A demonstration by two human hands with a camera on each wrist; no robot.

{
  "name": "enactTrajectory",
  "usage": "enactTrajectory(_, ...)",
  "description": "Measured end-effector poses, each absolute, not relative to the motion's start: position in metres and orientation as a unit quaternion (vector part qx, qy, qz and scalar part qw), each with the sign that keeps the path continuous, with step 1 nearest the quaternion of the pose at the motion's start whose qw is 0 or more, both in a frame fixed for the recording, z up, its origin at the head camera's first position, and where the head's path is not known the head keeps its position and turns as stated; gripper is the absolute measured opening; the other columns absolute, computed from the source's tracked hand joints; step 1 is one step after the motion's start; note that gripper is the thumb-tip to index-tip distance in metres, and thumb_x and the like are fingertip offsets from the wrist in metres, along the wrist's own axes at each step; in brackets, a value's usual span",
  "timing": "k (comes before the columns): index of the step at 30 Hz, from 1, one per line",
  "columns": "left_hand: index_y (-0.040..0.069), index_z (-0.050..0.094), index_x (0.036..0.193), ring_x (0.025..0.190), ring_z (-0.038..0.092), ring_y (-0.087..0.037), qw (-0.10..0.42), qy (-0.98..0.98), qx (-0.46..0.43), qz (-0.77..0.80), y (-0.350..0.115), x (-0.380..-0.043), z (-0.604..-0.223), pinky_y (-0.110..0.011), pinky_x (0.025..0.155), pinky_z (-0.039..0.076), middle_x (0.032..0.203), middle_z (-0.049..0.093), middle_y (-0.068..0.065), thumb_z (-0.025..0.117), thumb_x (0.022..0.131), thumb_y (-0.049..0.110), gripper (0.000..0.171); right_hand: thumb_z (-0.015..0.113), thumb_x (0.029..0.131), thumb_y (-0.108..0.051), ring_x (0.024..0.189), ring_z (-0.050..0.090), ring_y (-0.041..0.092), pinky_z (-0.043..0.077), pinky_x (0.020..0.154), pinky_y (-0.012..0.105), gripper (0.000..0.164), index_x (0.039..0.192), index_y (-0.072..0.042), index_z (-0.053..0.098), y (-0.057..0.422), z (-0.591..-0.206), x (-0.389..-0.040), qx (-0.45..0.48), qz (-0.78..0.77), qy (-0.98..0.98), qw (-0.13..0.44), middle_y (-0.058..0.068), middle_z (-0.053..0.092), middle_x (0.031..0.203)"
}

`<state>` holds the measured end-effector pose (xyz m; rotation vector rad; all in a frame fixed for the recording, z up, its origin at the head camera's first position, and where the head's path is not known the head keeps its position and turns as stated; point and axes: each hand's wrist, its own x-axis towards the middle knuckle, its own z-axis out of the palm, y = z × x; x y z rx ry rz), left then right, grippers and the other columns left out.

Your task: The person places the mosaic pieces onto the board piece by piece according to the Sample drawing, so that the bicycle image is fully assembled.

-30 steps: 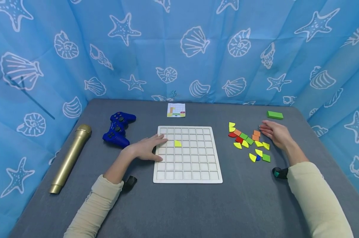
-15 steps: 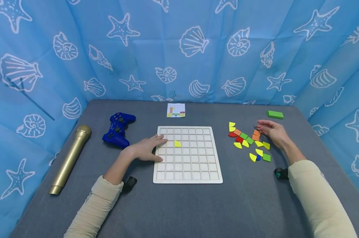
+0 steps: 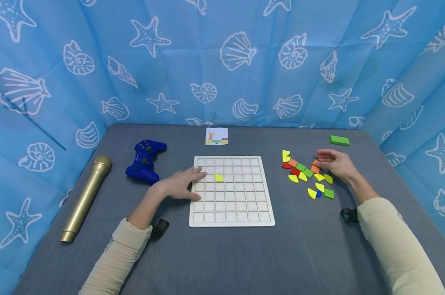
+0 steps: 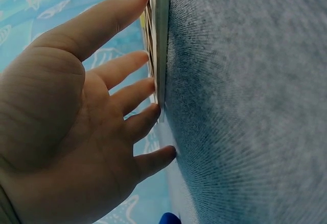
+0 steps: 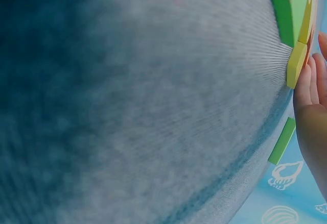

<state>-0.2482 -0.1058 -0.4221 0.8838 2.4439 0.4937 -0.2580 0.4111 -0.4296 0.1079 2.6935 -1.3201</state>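
The left hand (image 3: pixel 179 184) rests with spread fingers on the left edge of a white grid board (image 3: pixel 232 223). In the left wrist view, its thumb and fingertips (image 4: pixel 138 89) meet the board's rim (image 4: pixel 162 40). One yellow quarter-circle tile (image 3: pixel 219 178) lies in a square at the board's upper left. On the right, the right hand (image 3: pixel 338 164) reaches over the far side of a loose tile group, its fingertips right at two orange square tiles (image 3: pixel 315 169). The right wrist view shows its extended fingers (image 5: pixel 305 83) close beside a yellow tile (image 5: pixel 295 66); its thumb is mostly out of frame.
Yellow quarter-circle (image 3: pixel 312 193), green square (image 3: pixel 328 194), red (image 3: pixel 295 171) and blue (image 3: pixel 319 194) tiles lie near the right hand. Behind are a green block (image 3: pixel 339 140) and a pattern card (image 3: pixel 216 136). A blue game controller (image 3: pixel 145 161) and gold microphone (image 3: pixel 86 198) lie left.
The right hand has moved slightly left and its fingers have come in to the orange tiles. The left hand stays on the board's edge. The head view has shifted slightly.
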Motion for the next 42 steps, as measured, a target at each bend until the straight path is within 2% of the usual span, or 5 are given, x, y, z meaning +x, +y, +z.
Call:
enactTrajectory(5,0.01,0.023,0.153,0.143,0.004,-0.031,0.247,0.894,0.325,0.183,-0.106,-0.248,-0.422,-0.058,0.11,0.009,0.157,0.012,-0.013,0.065,0.09,0.04,0.081,0.06,0.094,-0.007,0.114,0.049,0.038,0.045,0.069,0.009,0.047,0.137,0.006,0.044,0.408,-0.431,-0.26,0.028,-0.408,0.911,0.052,0.028,0.048,0.131)
enactTrajectory(16,0.011,0.022,0.153,0.143,0.004,-0.031,0.245,0.895,0.324,0.182,-0.106,-0.249,-0.422,-0.057,0.11,0.009,0.158,0.012,-0.013,0.065,0.09,0.04,0.081,0.063,0.093,-0.009,0.108,0.051,0.037,0.05,0.075,0.025,0.045,0.132,0.006,0.049,0.406,-0.43,-0.26,0.055,-0.374,0.925,0.029,0.027,0.052,0.123)
enactTrajectory(22,0.01,0.023,0.153,0.143,0.004,-0.031,0.244,0.895,0.325,0.185,-0.105,-0.25,-0.422,-0.058,0.11,0.009,0.157,0.012,-0.014,0.066,0.09,0.039,0.081,0.063,0.093,-0.011,0.105,0.051,0.038,0.049,0.071,0.025,0.046,0.133,0.007,0.047,0.406,-0.427,-0.263,0.072,-0.367,0.926,0.045,0.027,0.051,0.12)
enactTrajectory(33,0.011,0.022,0.153,0.143,0.004,-0.031,0.247,0.895,0.325,0.182,-0.105,-0.249,-0.425,-0.058,0.11,0.009,0.157,0.012,-0.013,0.065,0.09,0.04,0.082,0.065,0.092,-0.017,0.092,0.047,0.032,0.04,0.061,0.024,0.05,0.134,0.004,0.047,0.404,-0.428,-0.266,0.13,-0.362,0.921,0.061,0.02,0.049,0.108)
enactTrajectory(42,0.011,0.023,0.153,0.143,0.004,-0.03,0.248,0.896,0.32,0.184,-0.104,-0.248,-0.422,-0.057,0.11,0.009,0.158,0.012,-0.013,0.066,0.089,0.04,0.082,0.06,0.094,-0.032,0.08,0.062,0.008,0.052,0.066,0.02,0.052,0.132,0.003,0.051,0.399,-0.419,-0.266,0.18,-0.418,0.89,0.034,0.02,0.062,0.117)
